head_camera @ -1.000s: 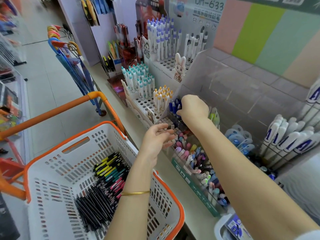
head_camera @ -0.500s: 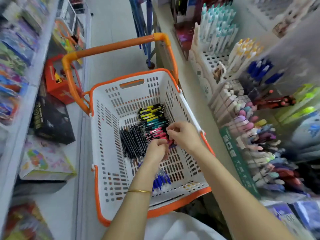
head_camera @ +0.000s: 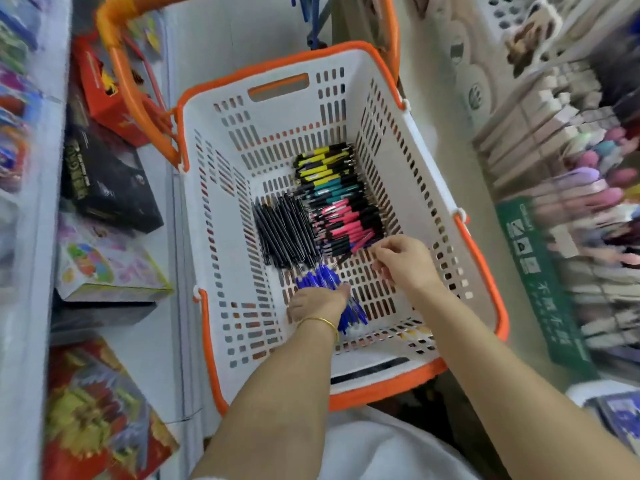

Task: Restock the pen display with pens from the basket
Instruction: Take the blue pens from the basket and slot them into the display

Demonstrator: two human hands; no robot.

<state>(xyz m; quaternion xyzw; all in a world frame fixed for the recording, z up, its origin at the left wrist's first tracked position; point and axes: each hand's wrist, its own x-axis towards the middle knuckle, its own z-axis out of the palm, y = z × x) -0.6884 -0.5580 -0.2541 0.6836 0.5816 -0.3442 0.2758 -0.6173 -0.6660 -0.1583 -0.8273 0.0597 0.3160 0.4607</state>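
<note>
Restocking looks far from done: in the basket (head_camera: 207, 202), the left hand (head_camera: 317, 303) covers the blue pens (head_camera: 318, 278) at 6 o'clock, grip unreadable, the right hand (head_camera: 405, 261) pinches among the pink pens (head_camera: 346, 220), and the pen display (head_camera: 554, 168) stands at 3 o'clock.

The pen display (head_camera: 571, 209) is smeared by blur and cut off at the right edge. On the left grip (head_camera: 317, 303), the fingers are hidden above the blue pens (head_camera: 320, 277); whether any is held cannot be told.
</note>
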